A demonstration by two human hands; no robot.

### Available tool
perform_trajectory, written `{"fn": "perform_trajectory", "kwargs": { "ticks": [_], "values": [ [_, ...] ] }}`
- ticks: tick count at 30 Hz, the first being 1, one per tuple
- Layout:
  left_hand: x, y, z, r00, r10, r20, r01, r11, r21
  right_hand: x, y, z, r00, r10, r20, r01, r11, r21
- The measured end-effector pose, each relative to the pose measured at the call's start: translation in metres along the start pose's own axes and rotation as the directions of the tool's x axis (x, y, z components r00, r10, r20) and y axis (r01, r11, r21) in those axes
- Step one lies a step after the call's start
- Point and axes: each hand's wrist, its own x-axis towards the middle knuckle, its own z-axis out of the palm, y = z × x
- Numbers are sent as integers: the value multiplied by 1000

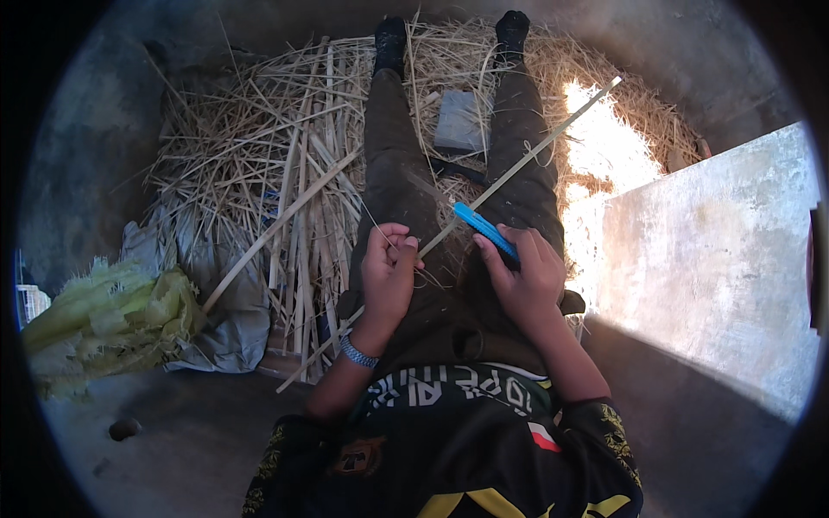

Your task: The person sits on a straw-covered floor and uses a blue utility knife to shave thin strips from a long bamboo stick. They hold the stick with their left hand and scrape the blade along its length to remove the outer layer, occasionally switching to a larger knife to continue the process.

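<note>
My left hand (390,274) is closed round a long, narrow bamboo strip (553,136), which crosses my lap on a slant from lower left to upper right. Thin fibres curl out by its fingers, and another loop hangs off the strip farther up. In my right hand (528,274) is a knife with a bright blue handle (485,228). Its blade (428,190) points to the upper left across the strip; whether it touches the strip I cannot tell. Both hands are above my dark trousers, between the thighs.
Heaped bamboo strips (302,207) and shavings (233,129) surround my stretched-out legs. Between the shins lies a grey block (460,121). A torn yellow-green sheet (121,302) and a grey sheet (229,337) lie at left. A low concrete wall (708,268) stands at right.
</note>
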Motion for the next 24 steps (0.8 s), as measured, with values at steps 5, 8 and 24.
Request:
{"fn": "perform_trajectory", "kwargs": {
  "ticks": [5, 8, 24],
  "values": [
    [-1, 0, -2, 999, -3, 52, 2, 1000, 8, 0, 4, 5, 950, 202, 237, -227, 970, 83],
    [-1, -2, -2, 999, 8, 47, -7, 1000, -25, -3, 7, 10, 960, 147, 239, -176, 979, 104],
    [-12, 3, 3, 977, 199, -82, -199, 980, 1, -1, -10, 7, 968, -37, 249, 61, 994, -90]
  ]
}}
